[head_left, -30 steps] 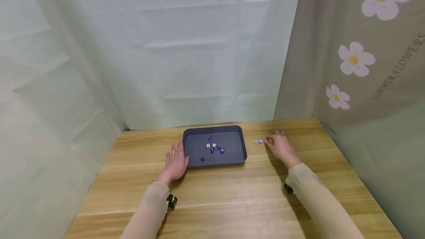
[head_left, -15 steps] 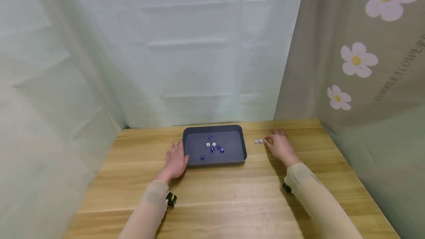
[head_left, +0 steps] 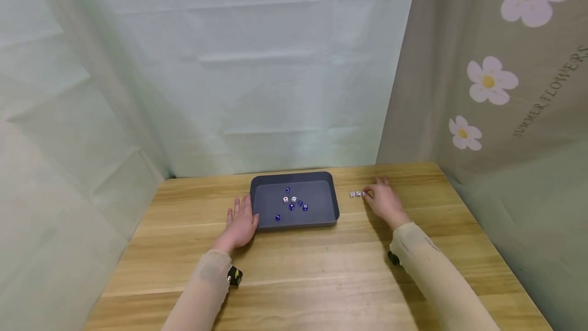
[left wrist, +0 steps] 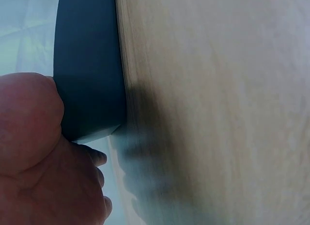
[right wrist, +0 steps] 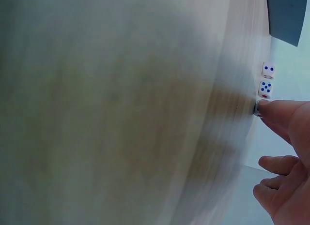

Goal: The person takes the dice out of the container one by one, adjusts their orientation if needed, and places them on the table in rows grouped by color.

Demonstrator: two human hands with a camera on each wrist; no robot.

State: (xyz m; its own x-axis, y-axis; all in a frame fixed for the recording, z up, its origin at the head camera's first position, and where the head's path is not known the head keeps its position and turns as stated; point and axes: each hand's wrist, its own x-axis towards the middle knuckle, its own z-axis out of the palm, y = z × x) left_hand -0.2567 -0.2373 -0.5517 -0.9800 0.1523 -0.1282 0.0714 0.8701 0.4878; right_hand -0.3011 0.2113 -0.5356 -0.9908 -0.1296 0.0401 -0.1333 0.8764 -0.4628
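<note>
My left hand [head_left: 241,225] lies along the left side of a dark grey tray [head_left: 333,222], fingers stretched out and thumb at the rim. The left wrist view shows that thumb against the outer wall of the tray [left wrist: 92,65]. To the tray's right, my right hand [head_left: 385,201] pinches a white die [right wrist: 257,109] between thumb and index finger, at the table surface. Two more white dice stand in a row with it: a near one [right wrist: 265,89] and a farther one [right wrist: 268,70]. My other right fingers are spread away from the die.
Inside the tray lie several blue dice [head_left: 305,207] and two white dice, one of them [head_left: 286,199] with a red dot on top. Everything stands on a wooden table [head_left: 294,280]. Pale curtains [head_left: 275,91] hang close behind and beside it.
The head view has shifted slightly. Right hand and pinched die look slightly closer to the other two white dice. My left hand keeps its place at the tray.
</note>
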